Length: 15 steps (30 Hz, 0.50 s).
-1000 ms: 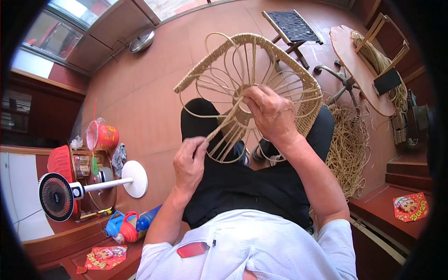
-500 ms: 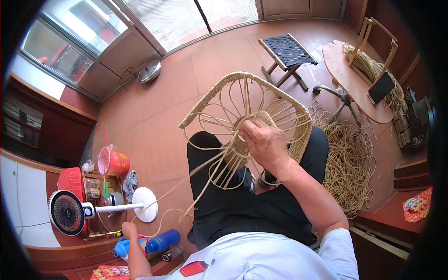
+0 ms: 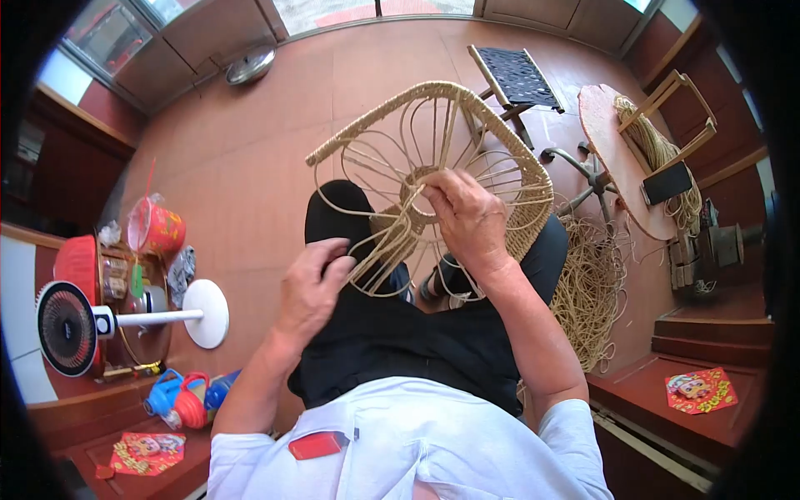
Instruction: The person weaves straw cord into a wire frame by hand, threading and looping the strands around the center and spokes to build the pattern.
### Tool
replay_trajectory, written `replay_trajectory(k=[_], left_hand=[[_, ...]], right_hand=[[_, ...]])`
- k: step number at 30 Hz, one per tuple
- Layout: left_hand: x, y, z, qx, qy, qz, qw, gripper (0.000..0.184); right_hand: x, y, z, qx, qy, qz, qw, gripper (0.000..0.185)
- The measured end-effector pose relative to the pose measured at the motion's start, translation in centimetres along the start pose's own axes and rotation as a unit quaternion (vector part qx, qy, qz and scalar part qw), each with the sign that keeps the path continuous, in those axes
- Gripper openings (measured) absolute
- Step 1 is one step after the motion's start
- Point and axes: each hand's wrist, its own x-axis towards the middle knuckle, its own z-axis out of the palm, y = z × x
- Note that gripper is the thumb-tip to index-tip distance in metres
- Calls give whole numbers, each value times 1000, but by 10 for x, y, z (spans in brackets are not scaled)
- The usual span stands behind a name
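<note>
The woven piece sits over the person's knees, mid-scene, its thick rim running from far left round to the right and thin looped spokes spreading from a small ring at its centre. The right hand is closed on it there, thumb and fingers pinching cord beside the ring. The left hand is at the near left edge, thumb and fingers a little apart; whether it touches a strand I cannot tell. On the floor to the right, close to the knee, is a loose heap of cord. Farther right, a counter on a swivel base carries a cord bundle and a dark flat device. A folding stool stands on the far side. To the left are a fan and a red bucket, with 2 red cards lying nearer, 1 left and 1 right
</note>
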Motion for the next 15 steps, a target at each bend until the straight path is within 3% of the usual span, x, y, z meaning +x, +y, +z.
replay_trajectory(k=[2,3,5,6,8,10,12,15], left_hand=[[-5,-6,21,107,42,136,984,35],[-10,-8,25,107,39,132,985,35],[-27,-11,29,74,72,37,994,33],[-35,-19,30,78,68,34,994,33],[-52,-41,24,138,112,121,977,26],[-70,-58,5,137,61,114,982,21],[-84,-78,-15,147,98,60,982,12],[-87,-151,-83,331,68,-25,941,14]], right_hand=[[0,-1,-1,-6,6,6,1000,8],[0,1,0,-5,10,7,1000,9],[0,1,0,-2,12,8,1000,9],[0,1,0,0,15,7,1000,9],[0,1,1,-4,11,13,1000,9],[1,3,3,5,19,-3,1000,9],[0,4,4,6,18,-3,1000,9],[1,3,3,0,14,-6,1000,9]])
